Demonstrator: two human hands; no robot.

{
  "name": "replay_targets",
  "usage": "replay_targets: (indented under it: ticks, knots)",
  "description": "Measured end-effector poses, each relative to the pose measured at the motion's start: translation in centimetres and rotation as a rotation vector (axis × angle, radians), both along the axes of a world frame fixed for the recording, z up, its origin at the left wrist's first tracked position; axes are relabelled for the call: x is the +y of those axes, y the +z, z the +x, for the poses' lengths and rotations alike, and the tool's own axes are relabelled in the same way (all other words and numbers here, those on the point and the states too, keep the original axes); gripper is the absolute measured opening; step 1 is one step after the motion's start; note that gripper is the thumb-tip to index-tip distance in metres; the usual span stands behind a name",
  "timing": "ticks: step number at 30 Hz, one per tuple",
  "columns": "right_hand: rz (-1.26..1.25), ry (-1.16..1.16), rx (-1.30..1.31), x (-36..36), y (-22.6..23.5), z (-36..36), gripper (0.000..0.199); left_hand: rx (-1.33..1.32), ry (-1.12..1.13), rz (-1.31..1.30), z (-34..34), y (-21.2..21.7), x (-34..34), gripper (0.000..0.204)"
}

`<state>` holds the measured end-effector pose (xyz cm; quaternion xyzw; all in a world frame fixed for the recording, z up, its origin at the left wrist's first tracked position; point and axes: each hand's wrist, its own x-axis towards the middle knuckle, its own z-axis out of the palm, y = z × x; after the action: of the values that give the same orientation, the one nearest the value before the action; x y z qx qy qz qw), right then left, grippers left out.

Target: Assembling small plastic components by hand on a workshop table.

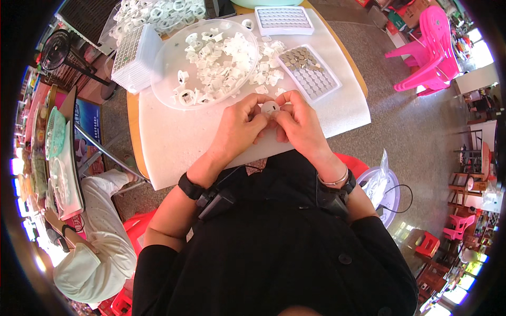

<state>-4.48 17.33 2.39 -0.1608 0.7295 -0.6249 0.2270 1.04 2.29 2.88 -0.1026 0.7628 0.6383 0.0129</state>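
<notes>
The left hand (238, 124) and the right hand (301, 124) are close together, and their fingertips pinch one small white round piece (270, 107) between them. It looks like hard plastic, so I think it is light and stiff, and it may slip if the fingers are damp. Thin bits could snap, so holding it softly by its outer edge, one hand on each side, seems best. Just past the left hand is a big round see-through tray (164, 87) with lots of white pieces (234, 52). Just past the right hand is a white tray (328, 94) with shiny round discs (300, 57).
</notes>
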Motion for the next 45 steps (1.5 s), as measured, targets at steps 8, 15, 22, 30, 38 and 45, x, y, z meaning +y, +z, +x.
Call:
replay_targets:
  ticks: [8, 15, 22, 30, 38, 45]
  knots:
    - [-0.035, 0.034, 0.014, 0.3, -0.6, -0.3, 0.015, 0.059, -0.037, 0.033, -0.7, -1.5, -0.1, 0.018]
    - [-0.021, 0.012, 0.013, 0.2, 0.4, -0.5, 0.014, 0.126, -0.082, -0.010, -0.9, -0.6, -0.3, 0.019]
    - [0.169, 0.129, 0.200, 1.5, 3.0, -3.1, 0.012, -0.034, -0.095, 0.260, 0.8, 1.0, -1.7, 0.027]
    - [-0.154, -0.112, 0.359, -4.5, 9.2, -18.3, 0.021, -0.001, -0.126, 0.330, 0.3, -0.8, -2.6, 0.022]
    - [0.184, 0.278, 0.508, -8.4, 5.6, -13.1, 0.022, 0.030, -0.123, 0.344, 0.2, -0.6, -2.8, 0.020]
    - [0.372, 0.623, 0.968, -11.4, 3.3, -9.5, 0.025, 0.063, -0.135, 0.259, 0.7, -0.6, -2.6, 0.017]
